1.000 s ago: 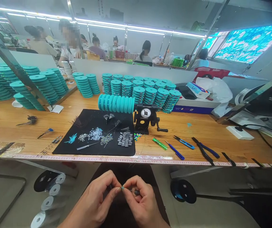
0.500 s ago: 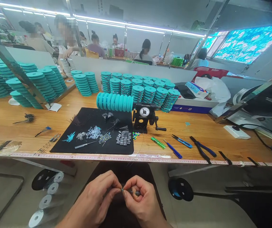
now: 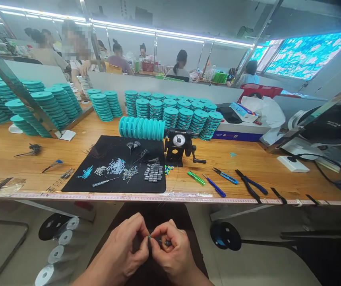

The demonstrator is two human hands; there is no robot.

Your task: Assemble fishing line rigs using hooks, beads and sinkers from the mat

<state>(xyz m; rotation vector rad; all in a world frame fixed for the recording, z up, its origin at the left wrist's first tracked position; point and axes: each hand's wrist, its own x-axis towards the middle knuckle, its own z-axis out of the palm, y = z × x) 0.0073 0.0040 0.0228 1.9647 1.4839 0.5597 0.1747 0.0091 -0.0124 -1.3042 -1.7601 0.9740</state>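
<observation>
Below the table edge, my left hand [image 3: 125, 246] and my right hand [image 3: 173, 246] meet at their fingertips. Both are closed, thumb against forefinger. A tiny greenish bit [image 3: 149, 236] shows where the pinches meet; its kind is too small to tell. In the curled fingers of my right hand sits a small dark grey piece [image 3: 167, 242], mostly covered. On the black mat [image 3: 81, 183] beyond lie grey cylindrical pieces [image 3: 153, 173], clear little parts [image 3: 116, 166], thin blue-green tubes [image 3: 85, 172], small metal parts [image 3: 130, 172] and a thin screwdriver-like tool [image 3: 105, 182].
A hand-crank winder [image 3: 178, 147] carries a row of turquoise spools [image 3: 141, 128]; stacked spools [image 3: 170, 115] stand behind. To the right lie a green tool [image 3: 196, 178], a blue pen-like tool [image 3: 215, 186], snips [image 3: 225, 176] and pliers [image 3: 252, 185]. Other people sit beyond the partition [image 3: 158, 85].
The view has shifted slightly. My fingertips stay together, with the left thumb drawn a little lower from its forefinger; the greenish bit between them shows more.
</observation>
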